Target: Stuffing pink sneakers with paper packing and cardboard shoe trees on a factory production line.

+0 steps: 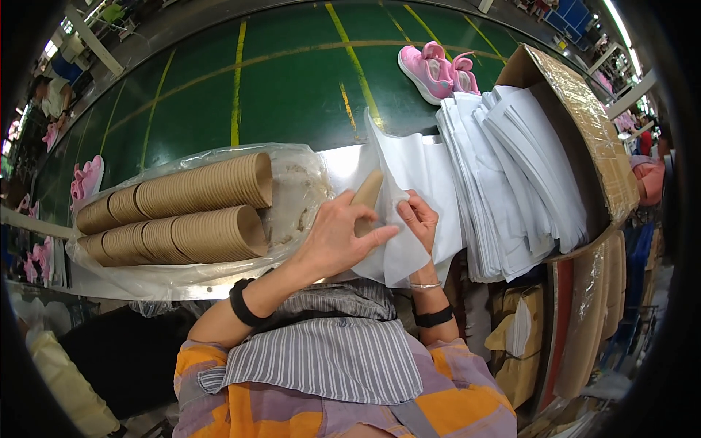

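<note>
Nearest the lower edge: striped apron over an orange plaid shirt, both forearms rising from it.

Left hand is laid over a brown cardboard insert, fingers spread, fingertips pressed onto a sheet of white tissue paper. A black band is worn on that wrist.

Right hand is set just beside it, fingers curled and pinching the sheet's edge. The sheet is folded around the insert; only the insert's top end is seen above the left hand. The sheet's lower corner hangs past the near edge of the steel bench.

Left of the hands: nested brown paper inserts in two long rows, lying on their sides in a clear plastic bag, touching each other. Little bare bench is left between bag and hands.

Right of the hands: a fanned stack of white tissue sheets, held in an open cardboard box; the sheet in hand overlaps the stack's left edge.

Beyond the bench's far edge: green belt with yellow lines, mostly open surface. One pair of pink shoes is seen on it near the box, more pink shoes at the far left.
</note>
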A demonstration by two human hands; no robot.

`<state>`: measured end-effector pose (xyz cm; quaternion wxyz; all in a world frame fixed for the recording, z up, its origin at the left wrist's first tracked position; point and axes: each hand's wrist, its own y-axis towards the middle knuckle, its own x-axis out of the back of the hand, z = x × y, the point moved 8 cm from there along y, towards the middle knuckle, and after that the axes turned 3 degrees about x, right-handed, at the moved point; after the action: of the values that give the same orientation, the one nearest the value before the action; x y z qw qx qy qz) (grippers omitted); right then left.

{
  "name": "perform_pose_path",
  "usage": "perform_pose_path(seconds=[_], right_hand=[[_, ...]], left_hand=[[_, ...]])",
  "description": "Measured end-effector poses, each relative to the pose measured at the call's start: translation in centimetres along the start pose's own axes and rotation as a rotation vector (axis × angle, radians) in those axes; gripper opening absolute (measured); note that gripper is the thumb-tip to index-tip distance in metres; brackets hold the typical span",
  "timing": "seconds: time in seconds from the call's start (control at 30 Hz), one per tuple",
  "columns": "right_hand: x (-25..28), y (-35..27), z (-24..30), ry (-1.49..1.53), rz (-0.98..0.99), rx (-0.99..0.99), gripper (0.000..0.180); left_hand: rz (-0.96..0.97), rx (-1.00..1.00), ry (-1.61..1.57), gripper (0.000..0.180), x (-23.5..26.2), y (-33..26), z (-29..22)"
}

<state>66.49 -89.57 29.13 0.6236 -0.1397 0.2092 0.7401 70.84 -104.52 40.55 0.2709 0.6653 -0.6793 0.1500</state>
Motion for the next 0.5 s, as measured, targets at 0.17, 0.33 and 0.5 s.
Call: perform_pose_path(seconds=[0.17, 0.33, 0.5], right_hand=[[-3.9, -0.2, 1.5, -0.396, 0.177, 0.244, 0.012], [-4.0, 0.2, 1.4, -0.400, 0.156, 0.238, 0.014], [-3.6, 0.3, 2.9, -0.585, 0.261, 0.233, 0.021]], left_hand=[[0.081, 0.287, -0.045, 0.034, -2.3, -0.4, 6.0], [0.017, 0.378, -0.202, 0.027, -2.1, -0.7, 9.8], [0.012, 0.404, -0.223, 0.025, -2.5, 0.0, 8.3]])
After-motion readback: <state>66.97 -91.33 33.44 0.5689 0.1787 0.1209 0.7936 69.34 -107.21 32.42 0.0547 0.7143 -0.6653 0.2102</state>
